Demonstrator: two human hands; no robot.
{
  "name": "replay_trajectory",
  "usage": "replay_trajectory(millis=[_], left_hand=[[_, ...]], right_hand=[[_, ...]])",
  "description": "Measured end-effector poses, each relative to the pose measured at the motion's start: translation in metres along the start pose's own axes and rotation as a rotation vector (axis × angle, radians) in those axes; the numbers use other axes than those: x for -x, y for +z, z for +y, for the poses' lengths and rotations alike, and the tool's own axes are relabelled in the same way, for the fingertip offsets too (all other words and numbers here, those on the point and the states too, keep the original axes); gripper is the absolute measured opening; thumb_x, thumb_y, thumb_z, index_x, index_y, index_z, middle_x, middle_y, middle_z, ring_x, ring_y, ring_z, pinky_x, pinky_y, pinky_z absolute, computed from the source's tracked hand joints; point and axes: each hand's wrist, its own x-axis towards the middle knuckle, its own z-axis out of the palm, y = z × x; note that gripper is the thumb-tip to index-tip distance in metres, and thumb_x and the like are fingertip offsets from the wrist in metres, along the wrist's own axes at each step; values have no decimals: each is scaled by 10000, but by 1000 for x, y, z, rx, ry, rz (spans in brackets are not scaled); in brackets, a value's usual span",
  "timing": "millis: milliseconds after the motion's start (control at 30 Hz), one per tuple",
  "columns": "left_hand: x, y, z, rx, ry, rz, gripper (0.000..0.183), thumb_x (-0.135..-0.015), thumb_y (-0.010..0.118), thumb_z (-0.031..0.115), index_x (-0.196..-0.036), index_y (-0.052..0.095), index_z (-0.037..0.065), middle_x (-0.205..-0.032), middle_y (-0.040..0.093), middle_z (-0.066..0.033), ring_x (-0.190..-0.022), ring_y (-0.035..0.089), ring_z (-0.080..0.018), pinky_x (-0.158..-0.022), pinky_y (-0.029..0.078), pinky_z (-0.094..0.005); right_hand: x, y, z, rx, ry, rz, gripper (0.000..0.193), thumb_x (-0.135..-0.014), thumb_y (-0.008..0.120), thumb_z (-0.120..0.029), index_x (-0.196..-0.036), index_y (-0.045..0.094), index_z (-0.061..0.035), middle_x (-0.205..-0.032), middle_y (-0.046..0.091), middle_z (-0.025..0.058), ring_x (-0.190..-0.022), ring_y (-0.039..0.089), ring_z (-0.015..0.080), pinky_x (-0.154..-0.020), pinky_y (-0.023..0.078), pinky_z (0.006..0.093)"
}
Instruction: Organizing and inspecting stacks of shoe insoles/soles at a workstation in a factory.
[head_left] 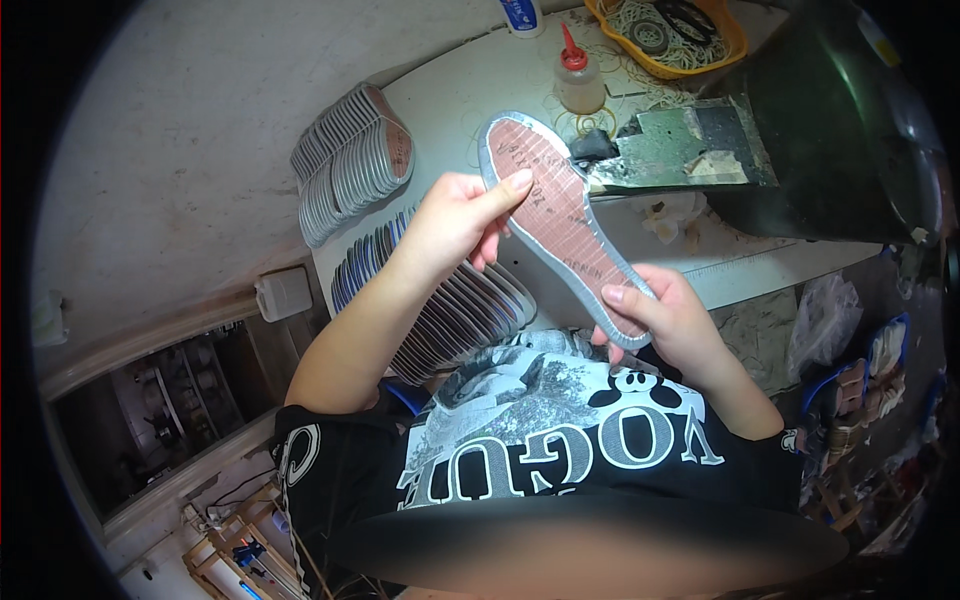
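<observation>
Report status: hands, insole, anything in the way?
Left hand grips insole near its toe end, thumb on top. Right hand pinches the heel end. Insole held up over the worktable. Nothing blocking; insole stacks sit to the left.

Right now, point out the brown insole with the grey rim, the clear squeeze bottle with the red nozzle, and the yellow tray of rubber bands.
Brown insole with grey rim (556, 215), head view, middle of its brown face.
Clear squeeze bottle with red nozzle (579, 88), head view, its body.
Yellow tray (722, 52), head view, right rim.
</observation>
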Motion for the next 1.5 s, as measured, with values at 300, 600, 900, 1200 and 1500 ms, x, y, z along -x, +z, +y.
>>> replay_trajectory(millis=[300,600,900,1200,1500], left_hand=[[-39,-23,26,-9,152,66,446,-852,633,447,-642,565,60,-396,430,52,-305,358,-32,-315,279,-173],[46,-7,-15,535,441,-31,302,-883,581,158,-1136,546,-4,-996,609,-64,-912,588,-132,-837,473,-278],[86,45,-23,296,709,264,204,-878,598,109,-1035,577,-19,-912,631,-60,-807,611,-122,-721,492,-250],[89,60,-35,35,813,380,164,-897,577,129,-933,613,-27,-821,649,-73,-748,618,-135,-681,486,-267],[62,44,-53,590,687,391,185,-889,587,104,-1021,578,-26,-931,628,-63,-832,607,-123,-736,490,-253]], right_hand=[[-41,32,-18,-24,-196,-20,241,-946,496,-228,-999,563,-2,-759,662,107,-554,625,117,-416,413,184],[-39,57,-6,571,-602,64,220,-860,665,-180,-978,607,-2,-777,612,12,-644,547,61,-596,452,205],[-13,61,-34,1217,-1048,193,111,-828,617,-101,-834,626,10,-750,628,133,-677,615,283,-615,493,359],[-17,62,-24,1447,-1087,243,118,-760,637,-101,-706,599,-3,-635,583,101,-578,590,220,-550,472,331],[-7,54,-15,973,-1170,228,97,-725,667,-32,-805,617,-9,-684,576,52,-536,531,116,-508,444,239]])
